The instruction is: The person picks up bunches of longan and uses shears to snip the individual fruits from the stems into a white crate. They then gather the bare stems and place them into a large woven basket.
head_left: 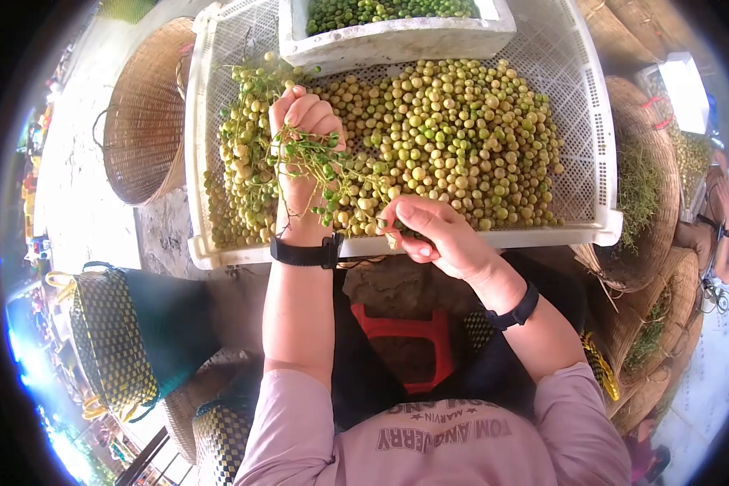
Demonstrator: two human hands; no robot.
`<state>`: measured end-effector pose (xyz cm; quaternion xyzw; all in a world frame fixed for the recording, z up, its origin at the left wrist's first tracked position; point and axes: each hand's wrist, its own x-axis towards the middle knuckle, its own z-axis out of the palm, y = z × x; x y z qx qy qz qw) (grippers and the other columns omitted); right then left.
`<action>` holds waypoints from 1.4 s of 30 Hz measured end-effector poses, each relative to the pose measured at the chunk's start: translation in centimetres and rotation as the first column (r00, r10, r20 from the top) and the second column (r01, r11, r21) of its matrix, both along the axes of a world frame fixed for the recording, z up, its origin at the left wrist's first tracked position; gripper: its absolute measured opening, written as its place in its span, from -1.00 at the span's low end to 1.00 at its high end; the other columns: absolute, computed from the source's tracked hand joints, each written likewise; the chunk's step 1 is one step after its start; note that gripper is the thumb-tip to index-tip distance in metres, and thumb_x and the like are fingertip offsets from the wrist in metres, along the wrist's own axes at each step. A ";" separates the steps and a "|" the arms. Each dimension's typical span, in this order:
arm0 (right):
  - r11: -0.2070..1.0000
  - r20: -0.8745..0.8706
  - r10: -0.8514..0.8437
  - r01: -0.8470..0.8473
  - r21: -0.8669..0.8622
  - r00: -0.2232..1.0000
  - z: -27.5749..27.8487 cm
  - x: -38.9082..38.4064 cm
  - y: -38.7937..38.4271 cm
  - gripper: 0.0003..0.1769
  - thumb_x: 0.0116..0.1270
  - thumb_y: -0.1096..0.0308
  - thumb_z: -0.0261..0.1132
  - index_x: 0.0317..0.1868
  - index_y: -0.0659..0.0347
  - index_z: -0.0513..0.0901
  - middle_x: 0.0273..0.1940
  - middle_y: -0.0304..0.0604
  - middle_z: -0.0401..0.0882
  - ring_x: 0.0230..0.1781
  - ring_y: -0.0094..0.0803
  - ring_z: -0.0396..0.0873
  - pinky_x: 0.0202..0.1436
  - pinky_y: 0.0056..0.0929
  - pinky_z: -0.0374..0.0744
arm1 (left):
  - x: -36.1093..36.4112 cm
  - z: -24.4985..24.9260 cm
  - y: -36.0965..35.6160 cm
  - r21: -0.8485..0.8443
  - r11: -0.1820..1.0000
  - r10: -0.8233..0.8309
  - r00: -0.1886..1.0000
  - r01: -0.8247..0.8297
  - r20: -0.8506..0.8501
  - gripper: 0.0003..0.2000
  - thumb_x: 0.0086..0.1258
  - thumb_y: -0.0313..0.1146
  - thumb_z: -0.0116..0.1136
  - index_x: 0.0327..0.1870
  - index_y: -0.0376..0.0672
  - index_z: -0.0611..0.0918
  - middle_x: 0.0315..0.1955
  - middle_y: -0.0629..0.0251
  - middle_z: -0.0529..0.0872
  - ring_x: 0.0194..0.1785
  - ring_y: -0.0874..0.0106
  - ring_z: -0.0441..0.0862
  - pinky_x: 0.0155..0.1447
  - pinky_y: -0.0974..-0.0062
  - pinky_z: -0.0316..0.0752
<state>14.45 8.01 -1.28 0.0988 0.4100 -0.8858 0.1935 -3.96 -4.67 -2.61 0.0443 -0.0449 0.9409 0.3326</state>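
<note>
Your left hand (pixel 309 121) clenched a thin-stemmed sprig of small green berries (pixel 320 154) above a white perforated plastic tray (pixel 543 236) heaped with round yellow-green fruit (pixel 462 121). Your right hand (pixel 437 235) curled near the front rim; whether its grip pinched a stem, you couldn't tell. A hard tug might have scattered berries overboard. Your left fingers hid some stems; the frame cropped a white foam box (pixel 397 50).

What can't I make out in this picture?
All in the head view:
Left hand: its hold on the green sprig, hidden by its own curled fingers.
Right hand: whether it pinches anything, too small to tell.
White box: far side, cut off by the top edge.
Red frame: partly hidden by dark trousers.
</note>
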 end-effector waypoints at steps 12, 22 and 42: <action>0.992 -0.050 -0.123 0.122 -0.009 0.991 0.0 0.0 0.5 -0.74 0.53 0.17 0.07 -0.21 0.17 0.52 -0.45 -0.46 0.32 -0.60 -0.79 0.13 -0.59 -0.76 0.12 | -0.3 0.2 -0.8 -0.039 0.996 0.075 0.997 -0.076 -0.032 -0.83 0.49 -0.44 -0.09 -0.36 -0.28 0.46 -0.63 0.49 0.47 -0.60 0.66 0.29 -0.52 0.71 0.22; 0.972 -0.022 -0.230 0.229 -0.047 0.973 -0.5 -1.2 -2.8 -0.79 0.39 0.20 0.27 -0.15 0.14 0.51 -0.43 -0.42 0.46 -0.64 -0.81 0.16 -0.61 -0.78 0.11 | 1.3 -1.1 1.2 -0.412 0.894 0.187 0.982 -0.174 -0.009 -0.87 0.48 -0.30 0.01 -0.30 -0.10 0.46 -0.66 0.58 0.33 -0.61 0.68 0.15 -0.54 0.66 0.05; 0.954 -0.028 -0.293 0.294 0.055 0.956 -0.6 -1.7 -3.4 -0.76 0.40 0.12 0.26 -0.16 0.11 0.53 -0.48 -0.45 0.44 -0.62 -0.79 0.17 -0.58 -0.73 0.11 | 2.3 0.6 2.2 -0.592 0.738 0.370 0.928 -0.324 -0.047 -0.88 0.45 -0.30 0.04 -0.25 -0.12 0.44 -0.63 0.56 0.35 -0.62 0.67 0.13 -0.56 0.66 0.03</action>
